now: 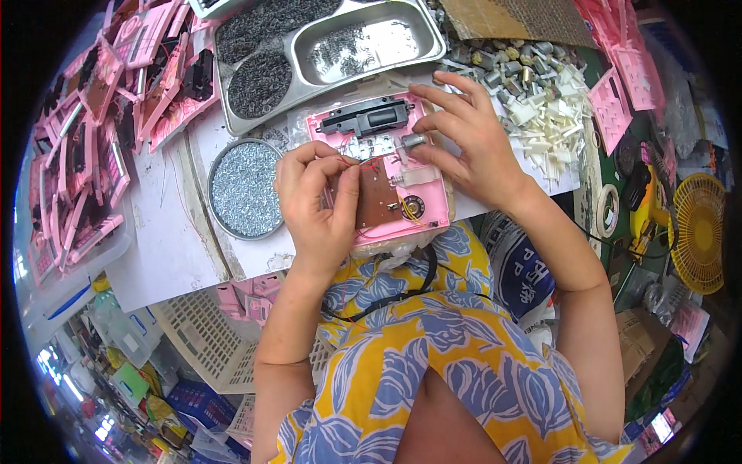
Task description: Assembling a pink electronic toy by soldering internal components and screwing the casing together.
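A pink plastic housing (439, 193) lies in front of me with its inside facing up. It holds a brown circuit board (379, 199), a black plastic mechanism (366, 117), a metal plate (369, 147) and a round speaker-like part (413, 206). My left hand (315, 203) is closed at the left side of the housing, thumb and finger pinching thin red wires (369, 164). My right hand (481, 147) reaches in from the right, with thumb and a finger on a small silver motor (413, 141) and the other fingers spread. A translucent white piece (416, 177) sits just below the motor.
A round dish of small screws (246, 189) stands to the left. Behind is a metal tray (367, 46) with small dark parts. Pink housings (93, 147) pile up at far left. Small motors (506, 66) and white plastic pieces (553, 116) lie at back right, beside cardboard (518, 22).
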{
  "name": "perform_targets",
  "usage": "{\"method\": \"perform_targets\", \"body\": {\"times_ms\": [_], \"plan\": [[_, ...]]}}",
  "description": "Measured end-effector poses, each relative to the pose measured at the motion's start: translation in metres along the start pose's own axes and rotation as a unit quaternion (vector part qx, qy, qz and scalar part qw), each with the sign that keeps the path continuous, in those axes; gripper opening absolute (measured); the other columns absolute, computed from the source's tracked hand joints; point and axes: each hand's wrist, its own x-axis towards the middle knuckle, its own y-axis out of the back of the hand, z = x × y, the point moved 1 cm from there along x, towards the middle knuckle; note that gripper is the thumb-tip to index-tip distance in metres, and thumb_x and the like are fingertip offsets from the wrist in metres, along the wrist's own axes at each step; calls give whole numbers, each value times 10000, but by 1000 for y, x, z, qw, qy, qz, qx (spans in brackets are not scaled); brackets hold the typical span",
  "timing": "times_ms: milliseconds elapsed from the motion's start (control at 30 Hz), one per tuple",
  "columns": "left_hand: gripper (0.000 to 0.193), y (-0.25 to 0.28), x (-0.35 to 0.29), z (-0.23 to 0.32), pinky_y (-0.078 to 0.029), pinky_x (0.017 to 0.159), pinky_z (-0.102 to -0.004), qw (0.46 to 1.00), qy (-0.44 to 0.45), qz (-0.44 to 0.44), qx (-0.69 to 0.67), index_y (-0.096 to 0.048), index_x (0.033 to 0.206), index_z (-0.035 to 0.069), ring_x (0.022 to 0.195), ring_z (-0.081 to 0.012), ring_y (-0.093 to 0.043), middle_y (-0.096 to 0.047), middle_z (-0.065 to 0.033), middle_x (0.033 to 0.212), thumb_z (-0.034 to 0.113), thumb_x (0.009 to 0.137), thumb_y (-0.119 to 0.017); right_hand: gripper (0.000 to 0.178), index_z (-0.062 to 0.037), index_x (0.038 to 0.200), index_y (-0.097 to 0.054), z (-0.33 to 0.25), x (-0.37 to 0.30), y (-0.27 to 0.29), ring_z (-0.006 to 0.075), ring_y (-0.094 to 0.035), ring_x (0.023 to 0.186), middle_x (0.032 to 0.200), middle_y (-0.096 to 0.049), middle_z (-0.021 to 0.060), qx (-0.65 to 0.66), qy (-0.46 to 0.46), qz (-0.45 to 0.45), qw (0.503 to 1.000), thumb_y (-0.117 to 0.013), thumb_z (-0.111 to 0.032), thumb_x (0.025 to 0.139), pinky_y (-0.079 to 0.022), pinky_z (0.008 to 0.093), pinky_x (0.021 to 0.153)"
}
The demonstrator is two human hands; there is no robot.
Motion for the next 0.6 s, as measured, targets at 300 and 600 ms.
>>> {"method": "perform_targets", "body": {"times_ms": [300,600], "plan": [[63,0,16,1,-472,869,-322,1000,-8,-11,0,-692,905,-9,955,-213,-606,-645,-110,1011,4,858,-732,142,-75,863,-751,-18,21,14,366,-500,1318,1301,-649,105,-145,1,-94,985,-763,-205,807,-459,479,1057],[105,-5,41,0,-502,800,-369,984,80,-62,-145,-716,895,5,918,-264,-635,-663,-110,975,60,818,-762,133,-60,815,-740,-25,32,-20,435,-458,1309,1306,-646,129,14,40,23,999,-792,-147,729,-426,505,1089]]}}
